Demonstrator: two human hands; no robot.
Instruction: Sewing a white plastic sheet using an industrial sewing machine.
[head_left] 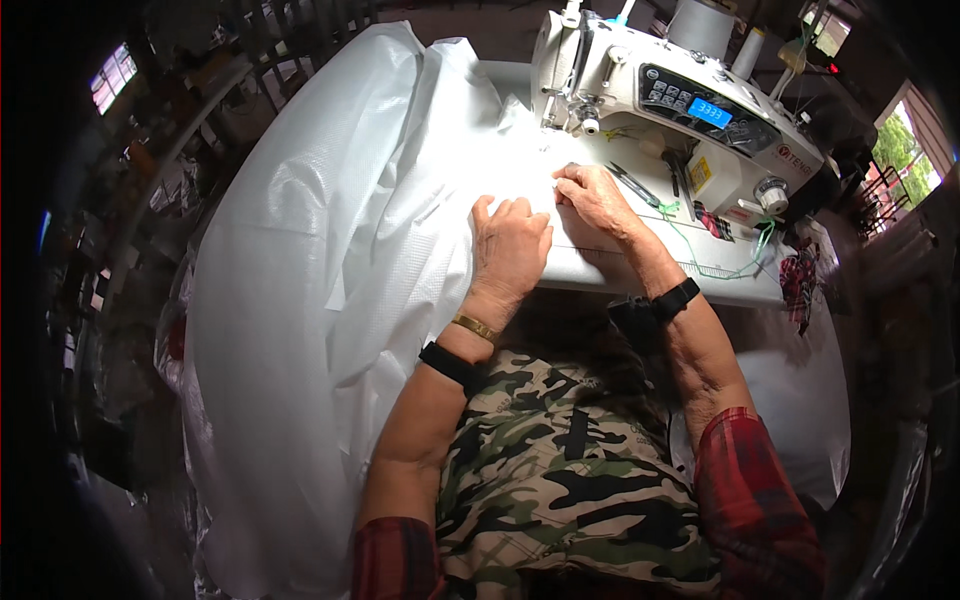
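A large sheet of white, shiny textured material [290, 230] spills over the left of the sewing table and hangs down beside me. My left hand [508, 248] lies on it with the fingers curled in, gripping its near right part. Just to the right, my right hand [597, 200] pinches the sheet's edge between thumb and forefinger. Both hands are in front of the needle area of a white sewing machine [625, 70]. Bright lamp light washes out the material around my fingertips, so the fold or seam there is hard to make out.
Right of my right hand lie dark thread snips [635, 185] and a green cord [690, 245]. Plaid cloth scraps [798, 280] hang at the table's right end. A large thread cone [703, 28] stands behind the machine. A ruler strip [715, 270] runs along the table's front edge.
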